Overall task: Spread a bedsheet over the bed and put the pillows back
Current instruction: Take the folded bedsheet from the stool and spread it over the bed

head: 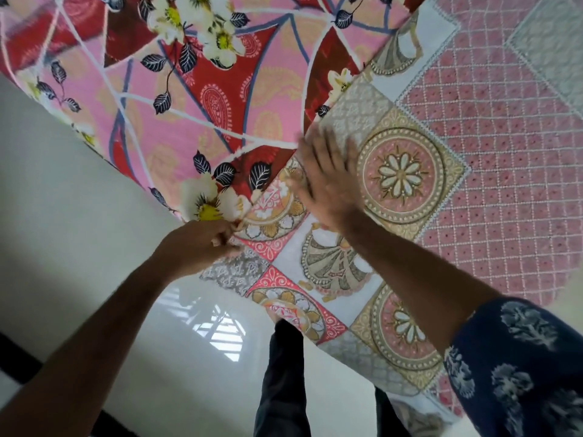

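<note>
A person leans over the near edge of a bed, both bare arms reaching forward. The bedsheet (pixel 492 146) lies spread over the mattress on the right — a pink lattice field in the middle, bordered by squares with round medallions and fan shapes. Its border hangs over the near edge of the bed, down to about the person's legs.

On the left and far side lies a pillow (pixel 195 89) in a bright cover of pink and red panels with white flowers and dark leaves. Its near-right edge sits on top of the bedsheet, covering part of the border.

The left hand (pixel 197 244) is curled at the near corner of the pillow, fingers (pixel 225 234) bent and pressed together where the flowered cover meets the bedsheet border; it looks like a pinch on cloth, but which of the two fabrics is between the fingertips cannot be told. The right hand (pixel 328 181) lies flat and palm down on the bedsheet border, just beside the pillow's edge, its fingers straight and slightly spread — the hand is blurred.

The right arm ends in a dark blue sleeve (pixel 520 367) with pale printed motifs. Below the arms the glossy white floor (pixel 94 216) shows a window's reflection, and dark trousers (pixel 284 383) stand close against the hanging sheet.
</note>
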A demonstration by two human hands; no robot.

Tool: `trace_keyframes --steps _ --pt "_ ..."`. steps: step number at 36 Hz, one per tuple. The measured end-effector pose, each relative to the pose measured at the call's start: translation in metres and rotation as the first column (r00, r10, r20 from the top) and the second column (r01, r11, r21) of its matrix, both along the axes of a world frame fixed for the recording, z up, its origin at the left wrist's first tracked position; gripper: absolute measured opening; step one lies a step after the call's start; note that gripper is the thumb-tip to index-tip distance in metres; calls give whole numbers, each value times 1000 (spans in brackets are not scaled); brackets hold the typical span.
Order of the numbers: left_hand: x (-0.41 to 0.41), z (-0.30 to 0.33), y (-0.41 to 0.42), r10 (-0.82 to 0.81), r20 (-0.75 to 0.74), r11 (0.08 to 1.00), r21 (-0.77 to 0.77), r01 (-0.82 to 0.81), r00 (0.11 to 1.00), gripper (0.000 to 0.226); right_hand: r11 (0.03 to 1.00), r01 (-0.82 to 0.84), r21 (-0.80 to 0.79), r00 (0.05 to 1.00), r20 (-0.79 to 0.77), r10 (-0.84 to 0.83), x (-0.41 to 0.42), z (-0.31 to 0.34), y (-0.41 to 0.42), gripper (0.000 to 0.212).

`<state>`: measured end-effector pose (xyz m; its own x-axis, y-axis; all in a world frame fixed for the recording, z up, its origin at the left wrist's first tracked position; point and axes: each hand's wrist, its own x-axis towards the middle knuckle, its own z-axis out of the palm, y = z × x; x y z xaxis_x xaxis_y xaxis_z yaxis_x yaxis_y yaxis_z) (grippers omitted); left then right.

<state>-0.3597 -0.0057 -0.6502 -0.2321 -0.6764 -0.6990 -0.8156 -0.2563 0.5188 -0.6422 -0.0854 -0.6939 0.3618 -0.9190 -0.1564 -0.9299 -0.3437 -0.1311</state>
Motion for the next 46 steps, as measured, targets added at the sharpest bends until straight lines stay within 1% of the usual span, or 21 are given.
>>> trace_keyframes --steps 3,7,10,12,16,18,19,21,23,24,25,26,28,29,32,33,35,38,40,42,46 --pt "10 3 11 109 24 993 -46 -108 994 16 998 -63 -4 998 7 63 23 -1 17 79" --pt "21 -2 20 212 86 973 -114 -201 974 7 992 -127 27 992 22 126 51 0 39 81" --pt "49 -9 28 461 53 880 -161 -448 886 8 972 -230 42 973 34 229 69 1 59 84" --pt "64 -9 33 535 44 827 -235 -512 844 9 925 -379 33 925 53 377 75 0 80 84" --pt "59 -7 33 400 22 804 -490 -338 916 24 751 -658 49 752 10 659 66 4 138 81" --pt "40 -5 28 219 -39 767 -611 -197 975 27 681 -731 45 682 80 727 51 9 158 74" --pt "27 -5 23 92 -43 740 -665 -97 995 25 689 -724 37 685 158 711 41 12 164 69" --pt "-5 -5 12 -92 -9 698 -714 58 996 27 803 -595 35 765 331 553 16 14 165 59" --pt "-44 1 2 -185 -47 699 -709 98 982 28 933 -358 25 853 415 316 -19 12 157 49" --pt "-63 2 0 -220 -76 710 -696 106 973 25 979 -206 2 885 427 185 -41 10 150 47" --pt "-80 2 0 -277 -49 709 -685 170 960 25 999 -41 -17 911 410 45 -67 10 142 48" --pt "-95 -2 3 -378 66 640 -702 312 924 29 993 112 -36 928 362 -92 -95 9 132 50" --pt "-113 -16 5 -561 218 500 -679 537 798 43 934 345 -93 916 249 -313 -148 7 115 55" --pt "-118 -21 4 -603 255 468 -654 595 756 48 891 440 -111 889 197 -414 -171 7 108 57" --pt "-117 -36 -4 -603 350 457 -585 670 717 61 751 658 -52 752 91 -653 -214 9 91 67" --pt "-113 -40 -6 -597 387 435 -580 689 703 63 728 686 -23 727 76 -683 -219 9 88 69" --pt "-103 -42 -9 -606 422 407 -564 719 674 64 729 684 -10 729 39 -683 -219 7 86 72" --pt "-92 -42 -13 -593 436 401 -569 718 677 64 804 590 -67 804 -36 -593 -195 0 90 76" --pt "-86 -43 -16 -579 465 386 -567 728 670 63 887 452 -93 884 -86 -460 -165 -1 103 81" --pt "-82 -42 -22 -575 493 383 -543 747 653 64 957 288 -45 953 -80 -291 -131 2 128 82" --pt "-83 -36 -28 -526 481 483 -510 712 702 68 996 56 65 998 23 -58 -67 9 190 81"
